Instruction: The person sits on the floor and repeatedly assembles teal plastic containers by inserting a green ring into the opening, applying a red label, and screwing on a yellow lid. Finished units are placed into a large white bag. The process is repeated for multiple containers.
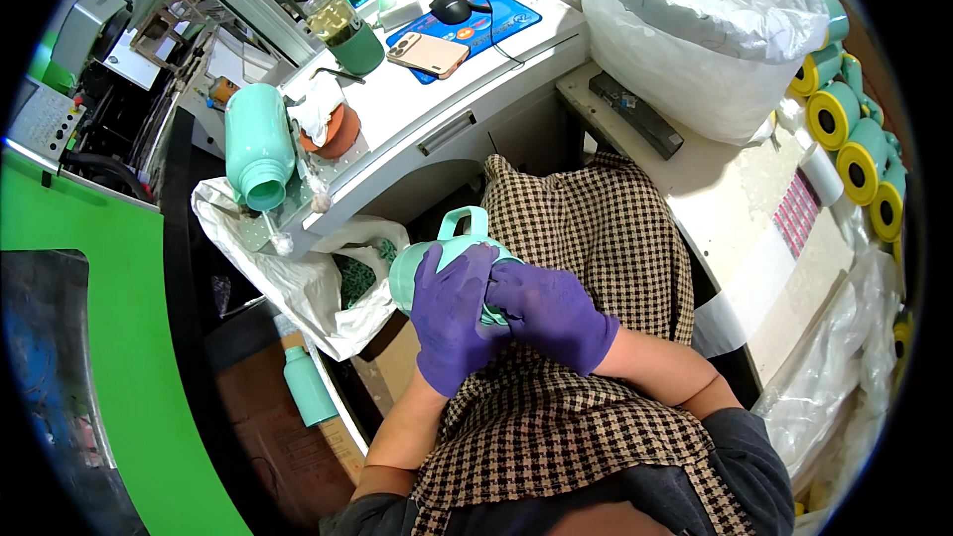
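Note:
A mint-green bottle with a loop handle (404, 278) lies sideways above my lap, its handle pointing away from me. My left hand (452, 313), in a purple glove, is wrapped over its body. My right hand (551, 313), gloved likewise, presses bent fingers against its right end. Both hands touch each other there and cover much of the bottle, so whether a small thing sits under the right fingertips cannot be seen. A checked apron (586, 228) spreads beneath them.
To the left, another mint bottle (260, 134) lies at the corner of the white desk (397, 119). Below hangs a white bag (328, 328) with green scraps. A phone (429, 55) and jar (347, 35) stand farther off. Right are a bagged bin (685, 50) and several yellow-ended bottles (859, 169).

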Available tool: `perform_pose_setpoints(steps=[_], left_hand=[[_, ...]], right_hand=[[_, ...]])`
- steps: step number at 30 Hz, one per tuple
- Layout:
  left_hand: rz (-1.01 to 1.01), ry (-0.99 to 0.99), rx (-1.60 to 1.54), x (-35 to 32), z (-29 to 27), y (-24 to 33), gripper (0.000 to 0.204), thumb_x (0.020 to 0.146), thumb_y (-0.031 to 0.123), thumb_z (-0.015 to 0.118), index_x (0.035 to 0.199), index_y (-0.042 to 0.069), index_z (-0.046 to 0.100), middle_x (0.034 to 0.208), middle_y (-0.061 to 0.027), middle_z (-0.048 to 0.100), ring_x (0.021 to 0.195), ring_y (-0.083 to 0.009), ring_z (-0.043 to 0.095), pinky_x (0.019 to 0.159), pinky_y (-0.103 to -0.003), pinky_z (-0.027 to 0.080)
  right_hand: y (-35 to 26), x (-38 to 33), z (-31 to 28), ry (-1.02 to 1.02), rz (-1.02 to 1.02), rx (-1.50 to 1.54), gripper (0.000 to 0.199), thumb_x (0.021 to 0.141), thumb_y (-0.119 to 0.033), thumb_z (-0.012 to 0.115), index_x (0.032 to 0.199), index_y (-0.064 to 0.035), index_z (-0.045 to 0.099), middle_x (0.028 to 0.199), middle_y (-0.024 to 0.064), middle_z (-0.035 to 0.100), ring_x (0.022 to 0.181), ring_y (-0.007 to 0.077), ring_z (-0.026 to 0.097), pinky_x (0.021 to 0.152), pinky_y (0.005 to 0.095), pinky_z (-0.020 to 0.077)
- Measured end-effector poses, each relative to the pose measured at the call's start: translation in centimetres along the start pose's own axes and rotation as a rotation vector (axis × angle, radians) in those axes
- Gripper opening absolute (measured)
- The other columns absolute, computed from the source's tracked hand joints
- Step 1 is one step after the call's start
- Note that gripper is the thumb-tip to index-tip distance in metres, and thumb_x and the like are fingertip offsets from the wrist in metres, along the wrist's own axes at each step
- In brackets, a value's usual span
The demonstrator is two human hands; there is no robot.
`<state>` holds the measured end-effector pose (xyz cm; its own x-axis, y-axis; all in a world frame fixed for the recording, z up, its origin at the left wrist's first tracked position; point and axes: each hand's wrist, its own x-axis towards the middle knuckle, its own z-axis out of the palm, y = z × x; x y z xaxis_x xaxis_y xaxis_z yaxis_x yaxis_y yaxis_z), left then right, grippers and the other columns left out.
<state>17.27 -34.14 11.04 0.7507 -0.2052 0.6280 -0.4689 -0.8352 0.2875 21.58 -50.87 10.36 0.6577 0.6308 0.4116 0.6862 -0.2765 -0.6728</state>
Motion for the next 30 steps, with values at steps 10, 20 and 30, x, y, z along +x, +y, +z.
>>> perform_pose_setpoints(steps=[10, 20, 30], left_hand=[[-0.058, -0.178, 0.08, -0.3, 0.7, 1.1, 0.071, 0.081, 0.039, 0.077, 0.136, -0.001, 0.059, 0.13, -0.0189, 0.063, 0.122, -0.0373, 0.059, 0.116, -0.056, 0.034], [0.004, -0.512, 0.09, 1.8, -2.7, 3.1, 0.067, 0.066, 0.047, 0.084, 0.116, 0.007, 0.065, 0.115, -0.0098, 0.061, 0.112, -0.0337, 0.054, 0.107, -0.057, 0.032], [0.699, -0.204, 0.266, -2.7, 3.2, 2.9, 0.044, 0.096, 0.054, 0.062, 0.128, 0.026, 0.054, 0.135, 0.0012, 0.061, 0.123, -0.0211, 0.059, 0.12, -0.055, 0.022]], right_hand=[[2.5, -4.3, 0.0, 0.013, -0.204, 0.41, 0.049, 0.083, 0.0, 0.067, 0.131, -0.0014, 0.058, 0.119, 0.0204, 0.064, 0.108, 0.0387, 0.064, 0.095, 0.0454, 0.0523], [6.5, -12.6, -7.8, 0.477, -0.048, 0.235, 0.031, 0.088, 0.004, 0.06, 0.116, -0.0035, 0.068, 0.108, 0.0114, 0.071, 0.098, 0.0215, 0.068, 0.087, 0.0354, 0.0564], [22.8, -28.6, -25.7, 0.871, 0.585, -0.443, 0.028, 0.081, -0.013, 0.08, 0.105, -0.0038, 0.072, 0.105, 0.0122, 0.067, 0.096, 0.0288, 0.067, 0.085, 0.0377, 0.054]])
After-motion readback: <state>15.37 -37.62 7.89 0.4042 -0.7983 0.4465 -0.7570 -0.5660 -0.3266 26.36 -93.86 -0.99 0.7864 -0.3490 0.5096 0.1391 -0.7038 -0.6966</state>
